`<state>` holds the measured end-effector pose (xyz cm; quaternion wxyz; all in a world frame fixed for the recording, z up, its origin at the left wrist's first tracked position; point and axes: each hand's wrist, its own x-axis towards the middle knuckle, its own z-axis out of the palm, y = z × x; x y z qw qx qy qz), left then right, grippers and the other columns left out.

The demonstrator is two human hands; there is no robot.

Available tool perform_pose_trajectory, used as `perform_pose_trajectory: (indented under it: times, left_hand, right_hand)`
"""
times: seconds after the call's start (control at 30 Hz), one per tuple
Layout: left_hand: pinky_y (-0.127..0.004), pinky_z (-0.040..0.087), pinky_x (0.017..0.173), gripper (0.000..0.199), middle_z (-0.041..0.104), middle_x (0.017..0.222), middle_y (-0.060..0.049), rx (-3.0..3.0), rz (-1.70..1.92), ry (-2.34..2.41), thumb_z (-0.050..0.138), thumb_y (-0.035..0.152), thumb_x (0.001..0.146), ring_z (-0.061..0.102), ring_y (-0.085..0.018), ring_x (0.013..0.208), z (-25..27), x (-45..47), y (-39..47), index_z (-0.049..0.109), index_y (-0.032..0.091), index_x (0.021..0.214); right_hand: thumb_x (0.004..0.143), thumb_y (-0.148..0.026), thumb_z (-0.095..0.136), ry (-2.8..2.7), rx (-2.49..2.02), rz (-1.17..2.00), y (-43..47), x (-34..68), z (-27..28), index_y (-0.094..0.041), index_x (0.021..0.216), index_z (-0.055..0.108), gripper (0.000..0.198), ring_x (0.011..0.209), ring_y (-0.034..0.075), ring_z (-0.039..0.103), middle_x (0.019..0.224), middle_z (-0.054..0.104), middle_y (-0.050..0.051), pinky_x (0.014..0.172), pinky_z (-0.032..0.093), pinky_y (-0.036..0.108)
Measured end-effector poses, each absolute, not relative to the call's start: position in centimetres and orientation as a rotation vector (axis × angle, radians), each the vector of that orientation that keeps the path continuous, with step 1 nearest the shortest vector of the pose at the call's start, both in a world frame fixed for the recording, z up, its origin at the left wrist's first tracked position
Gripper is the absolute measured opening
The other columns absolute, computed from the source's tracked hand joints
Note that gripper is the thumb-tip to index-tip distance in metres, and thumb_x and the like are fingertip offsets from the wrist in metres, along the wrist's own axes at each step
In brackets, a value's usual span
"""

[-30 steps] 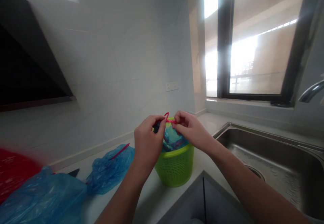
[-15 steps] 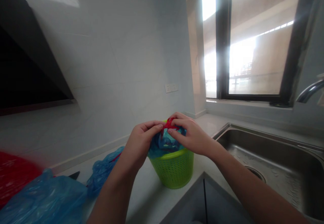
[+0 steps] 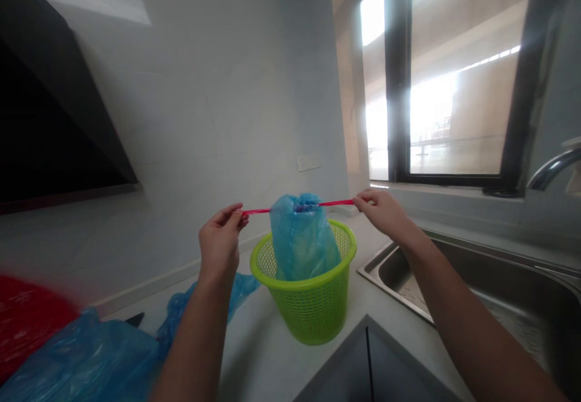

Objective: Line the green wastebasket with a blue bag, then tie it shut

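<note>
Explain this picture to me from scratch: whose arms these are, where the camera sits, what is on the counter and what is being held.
There is no machine here. The camera is worn on a person's head and looks forward and down, so the two bare arms coming in from the bottom are that person's own. The left hand and the right hand each pinch one end of a red drawstring, stretched level between them. The string runs through the gathered top of a blue plastic bag, which stands in a green mesh basket on a pale countertop. To the left lie more blue bags and something red, too blurred to name. To the right is a steel sink with a tap, under a window.
</note>
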<state>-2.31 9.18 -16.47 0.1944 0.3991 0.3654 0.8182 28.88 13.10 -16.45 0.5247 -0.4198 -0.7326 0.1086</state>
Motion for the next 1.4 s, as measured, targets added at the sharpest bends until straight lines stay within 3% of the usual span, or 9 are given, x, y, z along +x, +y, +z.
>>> perform_pose_trajectory:
  times: [0.13,0.27,0.5,0.63,0.7,0.83,0.97,1.1,1.4]
  left_hand:
    - [-0.026,0.052,0.072,0.027,0.066,0.071,-0.002,1.045,2.228,1.039,0.081,0.022,0.059,0.062,-0.011,0.066,-16.0,-2.3,8.7,0.072,0.014,0.084]
    - [-0.027,0.052,0.072,0.031,0.068,0.077,-0.002,1.096,2.198,0.987,0.085,0.023,0.057,0.065,-0.014,0.073,-15.5,-0.8,7.3,0.066,0.017,0.082]
    - [-0.024,0.054,0.071,0.040,0.074,0.082,-0.004,1.270,2.010,0.856,0.080,0.019,0.065,0.068,-0.014,0.071,-14.9,3.2,3.6,0.066,0.018,0.103]
    - [-0.028,0.055,0.078,0.043,0.076,0.097,-0.008,1.480,1.759,0.870,0.078,0.026,0.076,0.072,-0.018,0.082,-15.5,5.9,1.6,0.064,0.018,0.116]
    - [-0.030,0.055,0.084,0.047,0.075,0.104,-0.009,1.604,1.691,0.866,0.078,0.027,0.077,0.072,-0.020,0.093,-16.1,6.9,1.2,0.061,0.020,0.121]
    - [-0.032,0.053,0.092,0.053,0.073,0.113,-0.009,1.772,1.645,0.918,0.075,0.025,0.080,0.068,-0.022,0.107,-17.3,8.1,1.3,0.055,0.024,0.129]
    - [-0.030,0.054,0.085,0.060,0.075,0.101,-0.006,1.684,1.687,0.974,0.076,0.022,0.077,0.071,-0.020,0.096,-17.8,8.6,2.0,0.049,0.023,0.131]
    - [-0.026,0.053,0.072,0.045,0.073,0.083,-0.003,1.585,1.793,0.984,0.073,0.021,0.076,0.071,-0.018,0.080,-17.3,9.0,3.3,0.052,0.021,0.116]
    - [-0.023,0.051,0.066,0.039,0.068,0.070,0.001,1.326,2.095,1.256,0.056,-0.004,0.067,0.061,-0.010,0.058,-6.5,4.4,6.7,0.052,0.017,0.100]
  right_hand:
    - [0.082,-0.041,0.055,-1.656,-1.050,0.407,13.2,28.8,-16.7,-0.019,0.061,0.059,0.031,0.058,0.014,0.044,0.056,0.048,-0.003,0.059,0.030,0.031]
    - [0.079,-0.036,0.062,-1.545,-0.907,0.393,12.1,27.4,-16.5,-0.019,0.065,0.059,0.022,0.065,0.015,0.050,0.064,0.057,-0.001,0.064,0.037,0.030]
    - [0.084,-0.044,0.068,-1.576,-0.511,1.072,8.7,25.4,-16.1,-0.016,0.073,0.067,0.030,0.066,0.012,0.058,0.072,0.066,0.003,0.065,0.046,0.028]
    - [0.087,-0.040,0.068,-1.580,-0.445,1.163,7.2,23.9,-16.5,-0.017,0.097,0.072,0.026,0.062,0.011,0.058,0.080,0.071,0.003,0.062,0.048,0.027]
    - [0.088,-0.038,0.067,-1.573,-0.455,1.150,6.8,23.3,-16.7,-0.019,0.106,0.071,0.026,0.068,0.013,0.062,0.086,0.072,0.003,0.064,0.049,0.028]
    - [0.098,-0.038,0.052,-1.751,-0.462,0.805,6.3,22.7,-17.0,-0.019,0.090,0.069,0.026,0.089,0.017,0.063,0.091,0.068,0.004,0.083,0.050,0.032]
    - [0.106,-0.041,0.035,-1.924,-0.418,0.658,5.5,22.5,-17.1,-0.021,0.097,0.068,0.040,0.105,0.017,0.060,0.108,0.064,0.006,0.100,0.046,0.034]
    - [0.106,-0.044,0.035,-1.985,-0.312,0.698,5.2,22.4,-17.1,-0.026,0.106,0.070,0.040,0.119,0.017,0.057,0.116,0.065,0.006,0.108,0.042,0.034]
    - [0.092,-0.023,0.051,-1.524,-0.565,0.462,6.8,24.2,-16.3,-0.019,0.090,0.070,0.020,0.093,0.018,0.064,0.097,0.070,0.005,0.079,0.050,0.030]
